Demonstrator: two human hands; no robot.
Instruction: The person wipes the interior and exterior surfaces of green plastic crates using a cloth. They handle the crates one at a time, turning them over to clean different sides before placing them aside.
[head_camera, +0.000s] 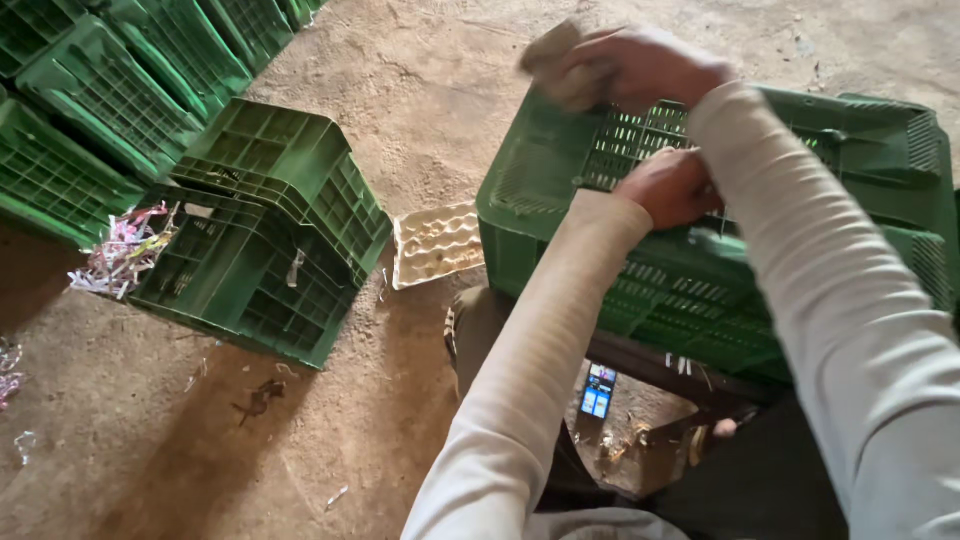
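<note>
Left hand (672, 185) gripping green crate (860, 150), right hand (640, 65) clutching rag (555, 60)

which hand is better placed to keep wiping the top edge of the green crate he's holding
Probably the right hand: it is shut on a cloth at the green crate's top edge. The left hand rests lower on the slotted wall and seems to steady it.

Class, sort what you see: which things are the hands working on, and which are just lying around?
In hand:
green crate, held by left hand
brownish wad in right hand

Lying about:
egg tray
tipped crates
shredded paper
small blue card
</note>
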